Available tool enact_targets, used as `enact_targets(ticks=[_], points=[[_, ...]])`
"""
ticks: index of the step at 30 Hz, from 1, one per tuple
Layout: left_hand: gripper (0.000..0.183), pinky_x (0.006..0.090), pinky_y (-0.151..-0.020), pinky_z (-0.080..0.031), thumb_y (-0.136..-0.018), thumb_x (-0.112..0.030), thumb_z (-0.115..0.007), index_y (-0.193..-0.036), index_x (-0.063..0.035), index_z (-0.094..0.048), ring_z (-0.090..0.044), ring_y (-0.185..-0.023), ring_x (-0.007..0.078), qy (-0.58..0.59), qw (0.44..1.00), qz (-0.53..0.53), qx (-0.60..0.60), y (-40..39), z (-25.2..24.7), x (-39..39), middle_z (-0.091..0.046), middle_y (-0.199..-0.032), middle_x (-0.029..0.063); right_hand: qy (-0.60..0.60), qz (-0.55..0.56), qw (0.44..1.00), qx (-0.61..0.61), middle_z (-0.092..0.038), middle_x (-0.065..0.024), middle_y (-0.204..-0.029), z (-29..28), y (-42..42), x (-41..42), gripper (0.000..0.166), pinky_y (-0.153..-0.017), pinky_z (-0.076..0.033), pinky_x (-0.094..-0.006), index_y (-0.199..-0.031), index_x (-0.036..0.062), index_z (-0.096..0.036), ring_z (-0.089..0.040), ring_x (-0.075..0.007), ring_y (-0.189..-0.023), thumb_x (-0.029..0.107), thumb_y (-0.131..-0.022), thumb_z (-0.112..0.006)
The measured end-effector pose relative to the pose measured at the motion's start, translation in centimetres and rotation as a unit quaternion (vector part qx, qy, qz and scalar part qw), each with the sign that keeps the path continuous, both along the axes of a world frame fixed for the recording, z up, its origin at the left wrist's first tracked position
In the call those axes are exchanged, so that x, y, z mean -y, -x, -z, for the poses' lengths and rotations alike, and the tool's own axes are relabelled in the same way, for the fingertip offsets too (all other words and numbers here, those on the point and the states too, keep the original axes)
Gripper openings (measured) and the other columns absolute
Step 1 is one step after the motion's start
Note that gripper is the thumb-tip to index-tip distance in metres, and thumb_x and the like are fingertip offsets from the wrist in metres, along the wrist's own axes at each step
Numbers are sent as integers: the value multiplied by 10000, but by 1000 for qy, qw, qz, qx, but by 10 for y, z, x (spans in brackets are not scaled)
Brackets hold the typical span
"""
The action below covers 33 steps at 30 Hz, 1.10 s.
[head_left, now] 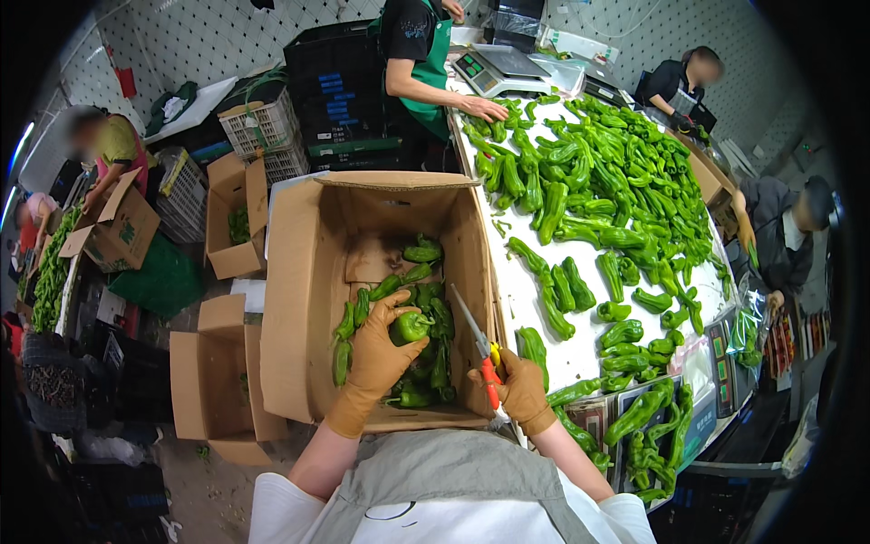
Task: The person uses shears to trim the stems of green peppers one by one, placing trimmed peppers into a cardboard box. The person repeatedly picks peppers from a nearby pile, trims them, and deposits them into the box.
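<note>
My left hand [374, 364], in a tan glove, holds a green pepper [410, 328] between thumb and fingers inside a large open cardboard box [291, 306]. More green peppers [440, 364] lie loose on the bottom of that box, around and below the hand. Over the box's right edge, my gloved right hand [522, 391] grips a pair of scissors [488, 370] with red and yellow handles. The blades point up and away from me and look slightly parted. Some fingers of the right hand are hidden behind the handles.
A white table [503, 272] on the right bears a big heap of green peppers [612, 170] and a digital scale [499, 71]. Smaller cardboard boxes [204, 387] stand to the left. A co-worker's hand [484, 107] touches peppers at the table's far left edge. Other people work on both sides.
</note>
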State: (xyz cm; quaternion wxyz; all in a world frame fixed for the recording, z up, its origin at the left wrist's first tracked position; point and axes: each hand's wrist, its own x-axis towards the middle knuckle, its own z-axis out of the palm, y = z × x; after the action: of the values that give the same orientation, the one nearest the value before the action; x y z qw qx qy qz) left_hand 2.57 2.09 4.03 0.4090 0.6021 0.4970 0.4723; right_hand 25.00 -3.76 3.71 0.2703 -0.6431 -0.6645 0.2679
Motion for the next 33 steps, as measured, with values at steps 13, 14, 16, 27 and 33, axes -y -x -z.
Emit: enact_targets(ticks=[13,14,16,27,33], points=[[577,302,-870,-447,-589,42,-737,-1117,-29,-514,-594,-963,213,-69,992,-99,-33,3,-3,2,-619,-1017,95,-140,-60,981,121,-624,-113,-727,-12,6,-2,467,-552,-479,-377,-857,65,-624,-612,-305,-644,456,-635,-749],[564,312,-863,-448,-590,31,-738,-1107,-38,-524,-592,-957,220,-74,990,-111,-46,2,-3,2,-626,-1010,92,-141,-56,980,125,-621,-114,-719,-13,7,-2,469,-549,-478,-378,-857,65,-624,-610,-305,-638,458,-634,-750],[545,315,-850,-444,-597,22,-737,-1096,-45,-529,-580,-942,219,-91,983,-126,-95,1,-7,4,-625,-994,83,-134,-56,981,132,-616,-115,-699,-15,8,-2,469,-540,-475,-378,-853,70,-625,-605,-308,-618,465,-634,-749],[449,364,-791,-423,-629,-78,-772,-1016,-61,-546,-517,-884,274,-181,926,-223,-244,-6,-14,10,-589,-917,83,-95,-59,986,127,-587,-118,-603,-17,19,5,498,-495,-454,-385,-788,70,-619,-572,-311,-531,546,-663,-695],[504,382,-762,-424,-602,-7,-741,-1054,-100,-541,-509,-855,293,-224,920,-227,-228,-7,-6,6,-608,-930,77,-124,-62,980,146,-578,-121,-592,-16,21,6,515,-484,-446,-386,-784,64,-605,-563,-313,-517,558,-666,-688]])
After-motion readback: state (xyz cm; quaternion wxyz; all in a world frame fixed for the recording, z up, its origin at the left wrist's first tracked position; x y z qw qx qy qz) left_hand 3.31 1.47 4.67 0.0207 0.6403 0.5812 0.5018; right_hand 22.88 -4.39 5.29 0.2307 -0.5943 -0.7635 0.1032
